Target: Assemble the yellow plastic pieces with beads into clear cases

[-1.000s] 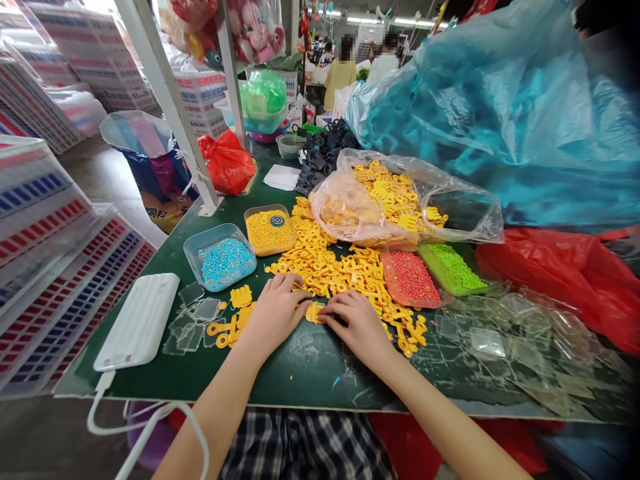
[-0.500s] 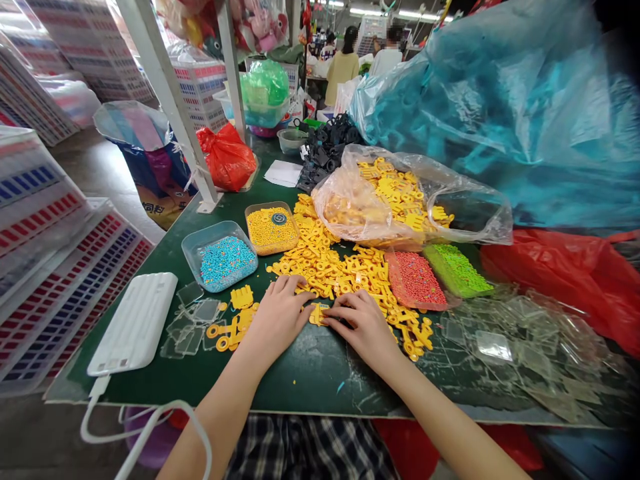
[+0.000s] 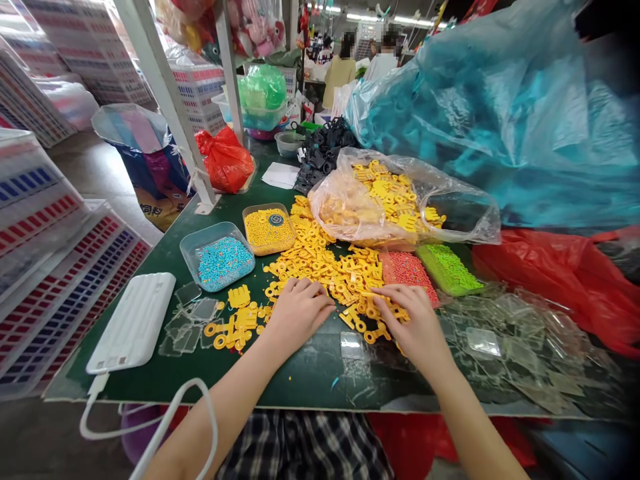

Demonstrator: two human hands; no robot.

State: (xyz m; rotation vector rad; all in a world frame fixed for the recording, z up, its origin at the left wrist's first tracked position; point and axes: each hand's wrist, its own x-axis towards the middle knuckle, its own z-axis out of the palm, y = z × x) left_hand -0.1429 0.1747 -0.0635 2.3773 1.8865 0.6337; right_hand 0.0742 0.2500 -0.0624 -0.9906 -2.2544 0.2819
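My left hand (image 3: pixel 299 312) rests at the near edge of a heap of yellow plastic pieces (image 3: pixel 325 267), its fingers curled together; whatever lies under them is hidden. To its right, my right hand (image 3: pixel 415 323) pinches a yellow plastic piece (image 3: pixel 368 294) between thumb and fingertips above the heap. A clear square plastic sheet (image 3: pixel 353 346) lies on the green tabletop between both hands. Left of my left hand sit a few yellow hand-shaped and ringed pieces (image 3: pixel 239 296) beside several clear squares (image 3: pixel 187 339).
Trays of blue beads (image 3: pixel 226 260), yellow beads (image 3: pixel 270 229), red beads (image 3: pixel 411 272) and green beads (image 3: pixel 450 268) flank the heap. Behind it lies an open clear bag (image 3: pixel 345 200). Clear sheets (image 3: pixel 525 347) pile up right. A white power bank (image 3: pixel 133 323) with cable is left.
My hands have come apart from the yellow piece they both held. My right hand has moved right, onto another yellow piece, uncovering the clear square. My left hand has curled more.
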